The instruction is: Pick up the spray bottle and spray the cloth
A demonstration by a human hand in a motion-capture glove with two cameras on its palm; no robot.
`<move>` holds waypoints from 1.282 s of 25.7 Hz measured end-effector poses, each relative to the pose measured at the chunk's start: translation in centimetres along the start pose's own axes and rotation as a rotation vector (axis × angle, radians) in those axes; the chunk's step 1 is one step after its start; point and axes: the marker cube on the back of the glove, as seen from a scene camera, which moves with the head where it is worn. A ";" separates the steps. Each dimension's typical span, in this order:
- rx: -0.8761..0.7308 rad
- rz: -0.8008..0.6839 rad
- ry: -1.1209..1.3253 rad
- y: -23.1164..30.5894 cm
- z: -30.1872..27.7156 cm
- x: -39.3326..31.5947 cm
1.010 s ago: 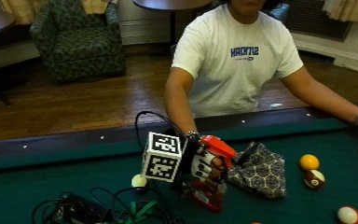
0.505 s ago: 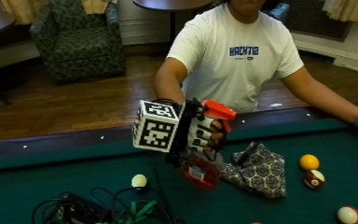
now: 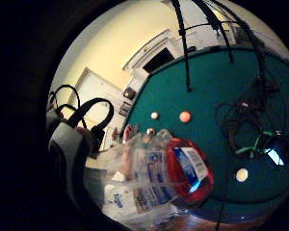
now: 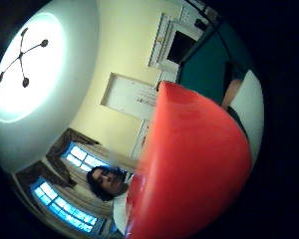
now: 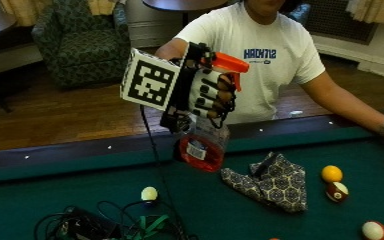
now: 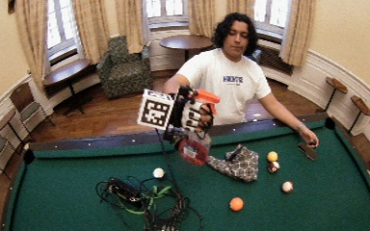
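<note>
The gloved right hand (image 5: 208,92) had its fingers curled round the neck of a clear plastic spray bottle with an orange trigger head and red liquid at its base (image 5: 204,145), holding it in the air above the green felt pool table (image 5: 72,197). The patterned grey cloth (image 5: 272,180) lay crumpled on the felt at about four o'clock from the bottle, well apart. A pale cue ball (image 5: 149,193) sat at seven o'clock.

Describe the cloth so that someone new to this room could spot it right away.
Start at the green pool table. Near the person's rail, just beside the yellow ball and maroon-striped ball, lies the crumpled cloth. It is the only fabric there, dark with a pale repeating pattern.
</note>
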 end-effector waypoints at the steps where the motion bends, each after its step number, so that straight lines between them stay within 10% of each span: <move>1: -0.008 0.008 0.007 -0.2 -0.2 -0.6; 33: -0.703 0.467 0.635 0.7 13.5 5.1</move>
